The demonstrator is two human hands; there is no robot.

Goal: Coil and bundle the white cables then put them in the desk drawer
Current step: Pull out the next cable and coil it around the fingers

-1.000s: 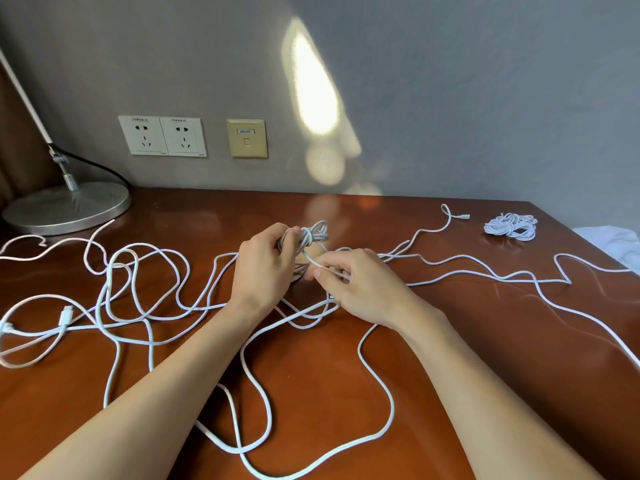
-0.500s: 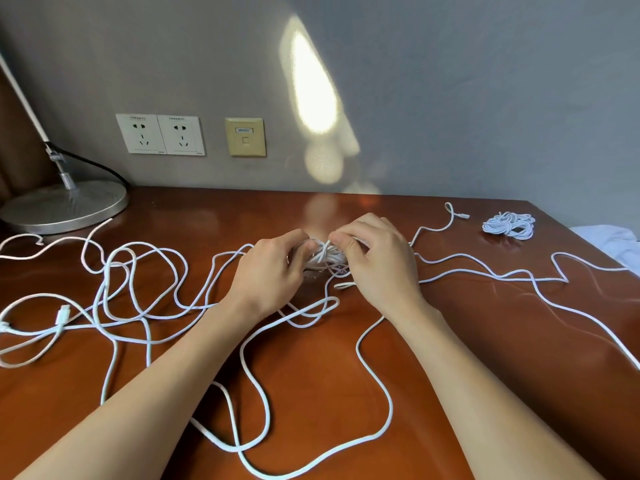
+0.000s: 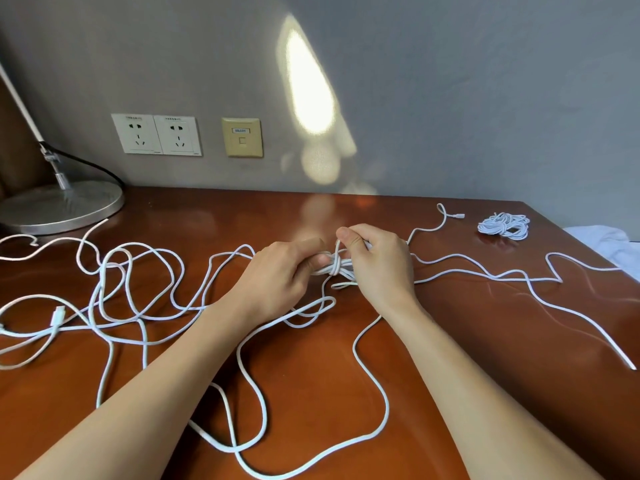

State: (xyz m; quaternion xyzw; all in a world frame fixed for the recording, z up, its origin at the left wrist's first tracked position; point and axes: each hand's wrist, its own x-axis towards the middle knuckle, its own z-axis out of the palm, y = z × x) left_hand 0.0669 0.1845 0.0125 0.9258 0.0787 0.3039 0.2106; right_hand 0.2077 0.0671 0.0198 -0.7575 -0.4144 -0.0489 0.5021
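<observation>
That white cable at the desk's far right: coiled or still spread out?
Coiled. The white cable bundle lies as a compact ring of overlapping loops on the desk.

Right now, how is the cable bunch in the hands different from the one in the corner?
The held bunch is gripped by the left hand and right hand; the corner bunch lies untouched on the desk. The held bunch trails loose cable; the corner bunch is all wound up. Both are white cable.
</observation>
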